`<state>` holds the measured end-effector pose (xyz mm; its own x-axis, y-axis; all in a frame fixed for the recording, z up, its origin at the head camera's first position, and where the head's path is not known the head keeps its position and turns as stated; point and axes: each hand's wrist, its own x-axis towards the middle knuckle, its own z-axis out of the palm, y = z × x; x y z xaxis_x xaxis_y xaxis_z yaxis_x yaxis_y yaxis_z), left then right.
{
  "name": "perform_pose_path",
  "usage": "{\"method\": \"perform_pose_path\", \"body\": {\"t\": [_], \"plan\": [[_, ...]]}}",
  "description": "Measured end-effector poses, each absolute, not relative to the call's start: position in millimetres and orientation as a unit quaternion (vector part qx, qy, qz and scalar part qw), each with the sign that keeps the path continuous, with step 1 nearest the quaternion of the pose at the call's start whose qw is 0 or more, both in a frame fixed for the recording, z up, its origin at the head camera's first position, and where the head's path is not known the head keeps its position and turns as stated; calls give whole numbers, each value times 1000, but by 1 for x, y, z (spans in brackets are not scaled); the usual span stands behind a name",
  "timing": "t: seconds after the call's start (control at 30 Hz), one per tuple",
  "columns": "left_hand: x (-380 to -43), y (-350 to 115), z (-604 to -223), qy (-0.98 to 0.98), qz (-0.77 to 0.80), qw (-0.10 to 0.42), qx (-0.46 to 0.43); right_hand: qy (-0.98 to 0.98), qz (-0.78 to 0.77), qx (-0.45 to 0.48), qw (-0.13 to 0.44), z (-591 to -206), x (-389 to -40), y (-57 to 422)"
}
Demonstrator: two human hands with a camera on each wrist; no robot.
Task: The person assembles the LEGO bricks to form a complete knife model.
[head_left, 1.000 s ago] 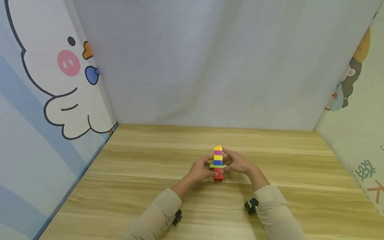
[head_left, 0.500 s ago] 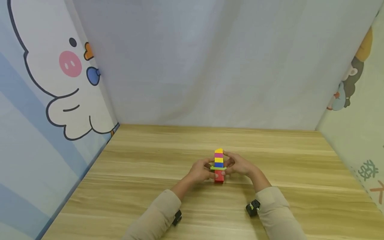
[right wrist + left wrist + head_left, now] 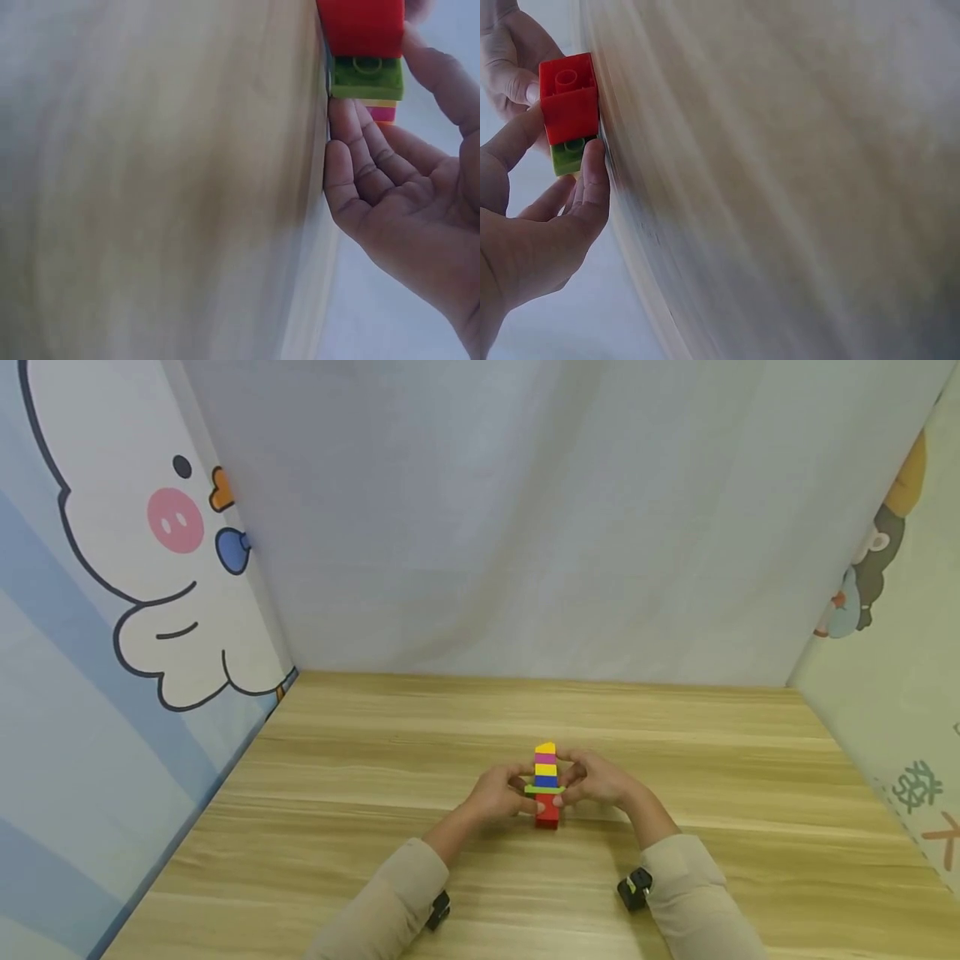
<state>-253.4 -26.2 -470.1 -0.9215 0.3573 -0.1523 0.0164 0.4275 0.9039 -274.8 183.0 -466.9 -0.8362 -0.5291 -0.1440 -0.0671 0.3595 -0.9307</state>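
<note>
A stack of toy building bricks [image 3: 546, 781] is between my two hands in the head view. Its red brick [image 3: 547, 814] is nearest me, followed by a lime-green plate [image 3: 367, 81], then blue, yellow, magenta and a yellow slanted piece at the far end. The red brick's hollow underside faces the left wrist camera. My left hand [image 3: 497, 793] pinches the stack from the left, thumb on the red brick. From the right, my right hand [image 3: 600, 779] grips it, thumb by the red brick and fingers along the upper bricks. Whether the stack touches the table cannot be told.
The wood-grain table [image 3: 375, 735] reaches back to a pale curtain [image 3: 487, 527]. Cartoon-printed panels [image 3: 157, 593] stand along the left and right sides. Small black cameras [image 3: 634, 889] are strapped at both wrists.
Both hands and the brick stack have shifted slightly toward me. The stack looks a little shorter from above, its far end lower in view. Both hands keep their hold.
</note>
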Motion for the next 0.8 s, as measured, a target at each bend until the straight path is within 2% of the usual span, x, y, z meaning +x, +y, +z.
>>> {"method": "perform_pose_path", "body": {"t": [0.8], "plan": [[-246,-27,-468,835,515,157,115,788,-543,-194,215,-464,-264,184]]}}
